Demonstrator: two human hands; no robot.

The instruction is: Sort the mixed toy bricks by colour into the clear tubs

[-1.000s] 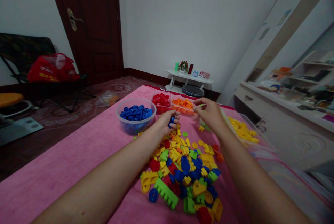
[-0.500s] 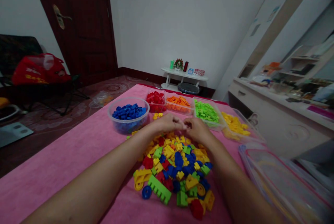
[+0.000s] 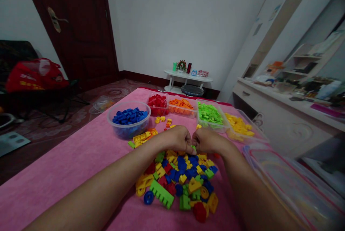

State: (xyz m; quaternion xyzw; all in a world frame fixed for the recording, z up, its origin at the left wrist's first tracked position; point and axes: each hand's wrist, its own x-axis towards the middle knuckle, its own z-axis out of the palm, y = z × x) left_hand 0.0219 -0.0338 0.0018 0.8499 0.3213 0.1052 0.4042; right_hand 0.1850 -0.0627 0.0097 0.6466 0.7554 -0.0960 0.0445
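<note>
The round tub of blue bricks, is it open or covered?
Open: no lid lies across the round tub, and the blue bricks inside show uncovered.

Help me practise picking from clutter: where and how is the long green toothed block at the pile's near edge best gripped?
Probably pinch the long green toothed block across its narrow width, near mid-length, coming from above and its near side. It lies slantwise, teeth facing the pink cloth, while other blocks crowd its far side.
</note>
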